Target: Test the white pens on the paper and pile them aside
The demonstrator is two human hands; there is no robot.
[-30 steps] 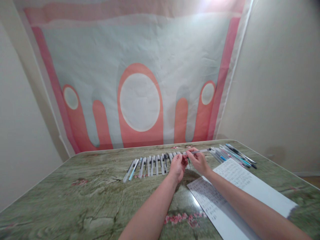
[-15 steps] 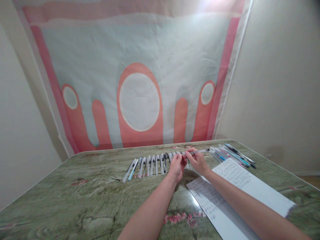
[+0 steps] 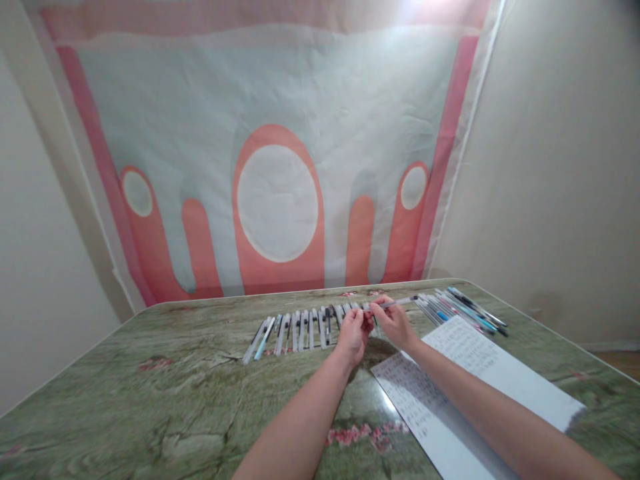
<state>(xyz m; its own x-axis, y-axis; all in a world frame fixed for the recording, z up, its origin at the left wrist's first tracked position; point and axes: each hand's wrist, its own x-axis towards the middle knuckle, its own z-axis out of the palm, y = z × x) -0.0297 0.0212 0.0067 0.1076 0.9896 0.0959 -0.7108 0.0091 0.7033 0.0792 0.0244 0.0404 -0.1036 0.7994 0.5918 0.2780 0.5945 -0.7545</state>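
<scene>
A clear pen (image 3: 403, 302) with a dark end lies nearly level between my hands, that end pointing right. My right hand (image 3: 393, 320) pinches it along its barrel. Closed at the pen's left end is my left hand (image 3: 354, 332); its fingertips hide what part they grip. Just left of and behind my hands, a row of pens (image 3: 300, 330) lies side by side on the table, mostly clear with dark parts. One light blue pen (image 3: 265, 338) is near the row's left end. My hands cover part of the row's right side.
A looser pile of pens (image 3: 457, 310) lies to the right, some blue and pink. Handwritten paper sheets (image 3: 465, 353) rest under my right forearm. The green marbled table (image 3: 150, 400) has pink flower prints and meets a patterned backdrop (image 3: 277, 200) behind.
The view has shifted very slightly. My hands keep the same hold on the pen, and the pens on the table stay put.
</scene>
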